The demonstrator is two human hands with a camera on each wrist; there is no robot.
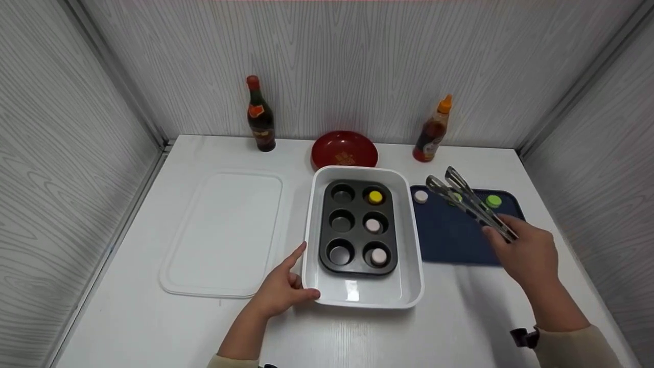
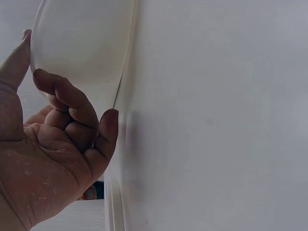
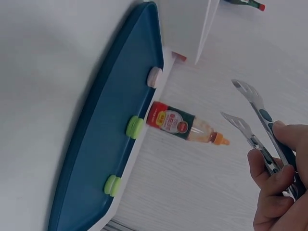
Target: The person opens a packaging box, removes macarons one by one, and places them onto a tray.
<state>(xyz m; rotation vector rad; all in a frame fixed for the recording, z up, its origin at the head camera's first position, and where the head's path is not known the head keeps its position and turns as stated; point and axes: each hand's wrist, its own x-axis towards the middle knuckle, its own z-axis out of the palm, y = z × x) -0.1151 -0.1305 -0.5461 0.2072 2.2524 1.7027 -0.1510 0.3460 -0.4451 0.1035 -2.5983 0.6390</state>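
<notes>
Tongs, metal and slightly parted at the tips, sit in the right hand, whose fingers and thumb are curled round the handles; the tips hang over the dark blue tray on the right side of the table. On that tray lie a white round piece at the near-left corner and two green round pieces, one plain to see and the other partly behind the tongs. The left hand rests against the left front corner of the white baking dish, thumb along its front wall and forefinger stretched up its side, the other fingers loosely curled and gripping nothing, which the left wrist view confirms. Inside the dish stands a black six-cup muffin tin: its right column holds a yellow piece at the back and two pale pink pieces in front of it, while the left column's cups hold nothing. To the left of the dish lies a flat white lid. Along the back wall stand a dark bottle, a red bowl and an orange-capped sauce bottle.
</notes>
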